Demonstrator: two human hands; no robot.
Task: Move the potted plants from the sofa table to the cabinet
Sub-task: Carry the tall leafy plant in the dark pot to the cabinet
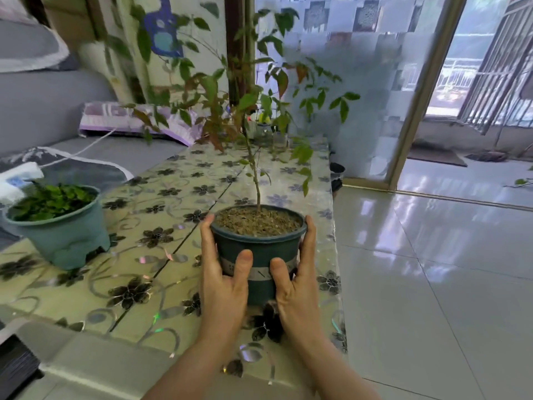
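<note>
Upright, dark green pot [257, 255] with thin leafy sapling, soil-filled, in the grip of left hand [223, 280] and right hand [297, 280].

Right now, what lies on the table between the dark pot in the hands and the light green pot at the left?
Nothing stands there. The head view shows only bare flowered tablecloth between the dark pot and the light green pot.

Matt, seemingly plastic pot [259, 255]; glossy floral table cover [161, 215]; shiny floor tiles [432, 255].
</note>
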